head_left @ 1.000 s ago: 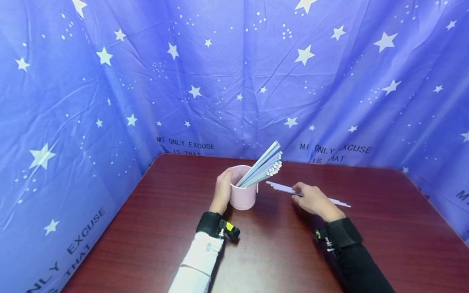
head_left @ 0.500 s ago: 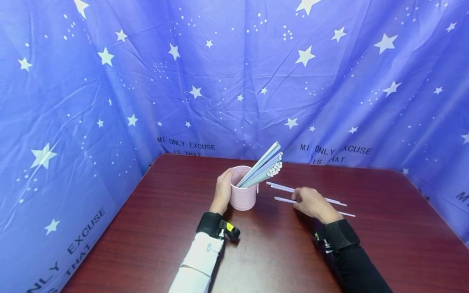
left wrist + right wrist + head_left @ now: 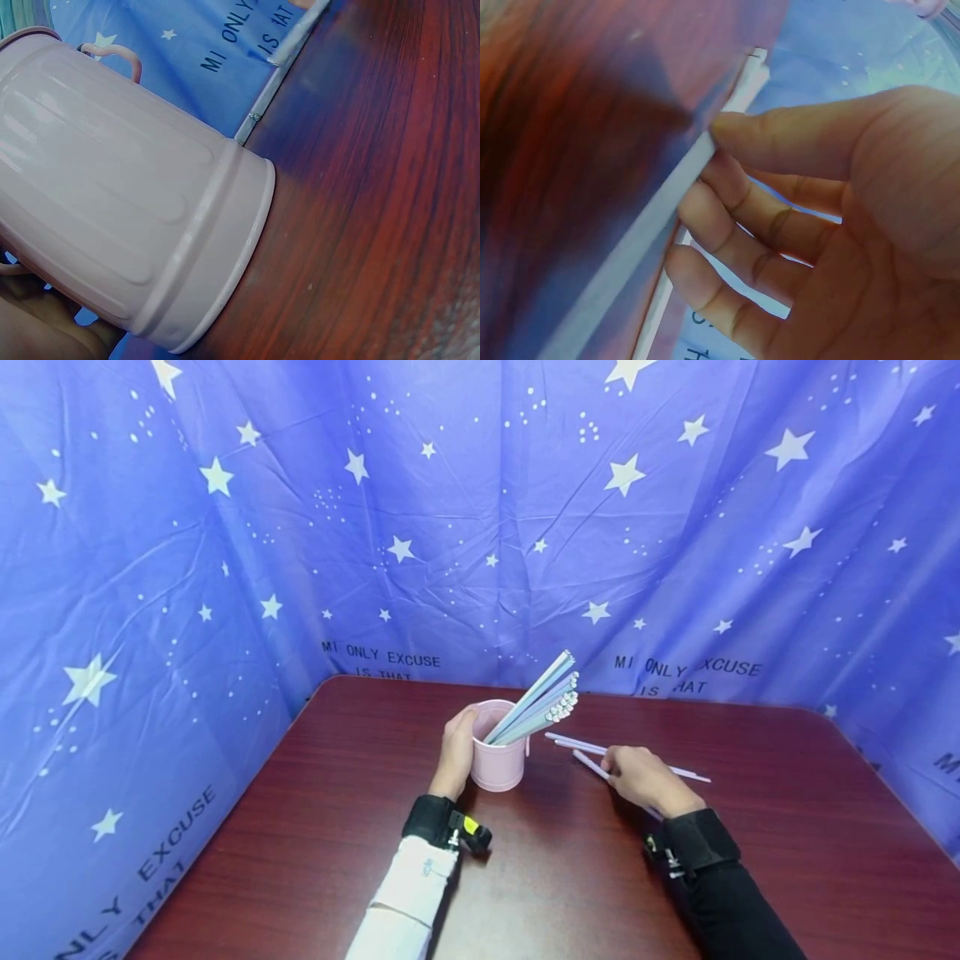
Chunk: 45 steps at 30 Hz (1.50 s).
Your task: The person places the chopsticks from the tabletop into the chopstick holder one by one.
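Observation:
My left hand (image 3: 453,753) holds the side of a pale pink metal bucket (image 3: 497,767), which stands upright on the table. Leaning out of it to the right is a bundle of thin sticks (image 3: 534,703) in pale green, lilac and white. My right hand (image 3: 643,777) pinches one lilac stick (image 3: 591,764) between thumb and fingers. In the right wrist view this stick (image 3: 630,244) slants past the thumb tip. Two more lilac sticks (image 3: 576,743) lie behind the right hand, partly hidden by it. The left wrist view shows the bucket's ribbed wall (image 3: 97,165) and a small side handle (image 3: 112,52).
The dark red wooden table (image 3: 570,877) carries everything. A blue curtain (image 3: 487,485) with white stars hangs along its back and left sides. Each wrist wears a black strap with a small camera.
The right hand drew one stick toward the near side, apart from the other two, then turned it so its far end points more toward the back. The left hand and bucket stay put.

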Available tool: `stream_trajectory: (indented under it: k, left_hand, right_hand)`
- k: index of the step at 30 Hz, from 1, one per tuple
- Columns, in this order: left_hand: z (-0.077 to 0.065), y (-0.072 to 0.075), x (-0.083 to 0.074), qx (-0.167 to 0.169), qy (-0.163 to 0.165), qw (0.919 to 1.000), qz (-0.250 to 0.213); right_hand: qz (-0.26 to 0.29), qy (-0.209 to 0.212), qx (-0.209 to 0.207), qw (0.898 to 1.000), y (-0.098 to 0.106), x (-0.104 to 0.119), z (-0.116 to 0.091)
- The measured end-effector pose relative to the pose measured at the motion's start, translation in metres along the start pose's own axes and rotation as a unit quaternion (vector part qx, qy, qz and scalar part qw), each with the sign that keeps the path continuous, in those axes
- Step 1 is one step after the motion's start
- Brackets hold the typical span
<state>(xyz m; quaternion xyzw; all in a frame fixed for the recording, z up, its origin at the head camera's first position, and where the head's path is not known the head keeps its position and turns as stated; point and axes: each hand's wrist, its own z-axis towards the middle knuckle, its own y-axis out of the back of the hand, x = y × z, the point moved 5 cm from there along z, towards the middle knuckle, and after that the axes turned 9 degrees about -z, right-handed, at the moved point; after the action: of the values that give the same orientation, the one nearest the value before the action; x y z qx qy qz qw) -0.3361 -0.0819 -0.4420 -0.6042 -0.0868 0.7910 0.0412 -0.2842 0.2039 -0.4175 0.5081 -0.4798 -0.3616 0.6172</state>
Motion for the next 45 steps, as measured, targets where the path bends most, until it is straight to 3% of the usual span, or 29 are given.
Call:
stream_trajectory:
  k: [2, 5, 7, 11, 14, 21, 24, 27, 32, 35, 36, 40, 45]
  left_hand:
    - [-0.002, -0.002, -0.004, -0.005, 0.017, 0.9998, 0.000]
    - [0.000, -0.001, 0.000, -0.002, 0.014, 0.9999, -0.002]
    - [0.006, 0.002, 0.010, 0.002, -0.002, 1.0000, -0.001]
    - [0.024, 0.012, 0.046, 0.006, -0.023, 0.9997, 0.003]
    - [0.027, 0.013, 0.052, 0.002, -0.019, 0.9997, 0.015]
    - [-0.001, -0.002, -0.001, -0.007, 0.011, 0.9999, -0.001]
    - [-0.003, -0.004, -0.006, -0.013, 0.024, 0.9996, 0.000]
    - [-0.001, -0.002, -0.003, -0.008, 0.018, 0.9998, 0.000]
    - [0.015, 0.008, 0.028, 0.010, -0.033, 0.9994, -0.005]
    - [0.020, 0.011, 0.038, 0.007, -0.044, 0.9990, -0.005]
    - [0.018, 0.010, 0.034, 0.009, -0.036, 0.9993, -0.010]
    - [0.006, 0.003, 0.011, -0.002, -0.004, 1.0000, -0.008]
    - [-0.001, -0.003, -0.004, -0.014, 0.024, 0.9996, -0.003]
  right_hand:
    - [0.007, -0.001, -0.005, 1.000, 0.004, 0.000, 0.000]
    - [0.024, -0.004, -0.023, 0.999, 0.014, 0.002, 0.001]
    - [0.040, -0.005, -0.042, 0.998, 0.021, 0.003, 0.000]
    - [0.069, -0.005, -0.089, 0.994, 0.037, 0.007, -0.003]
    - [0.083, -0.010, -0.123, 0.989, 0.048, 0.010, -0.006]
    - [0.116, -0.038, -0.196, 0.973, 0.074, 0.013, -0.016]
    - [0.132, -0.054, -0.234, 0.962, 0.082, 0.013, -0.021]
    - [0.144, -0.077, -0.275, 0.947, 0.091, 0.014, -0.027]
    - [0.192, -0.110, -0.338, 0.915, 0.101, 0.015, -0.034]
    - [0.253, -0.109, -0.368, 0.888, 0.106, 0.017, -0.038]
    - [0.275, -0.103, -0.379, 0.877, 0.108, 0.018, -0.039]
    - [0.370, -0.042, -0.426, 0.825, 0.115, 0.025, -0.044]
    - [0.479, 0.101, -0.454, 0.744, 0.124, 0.038, -0.050]
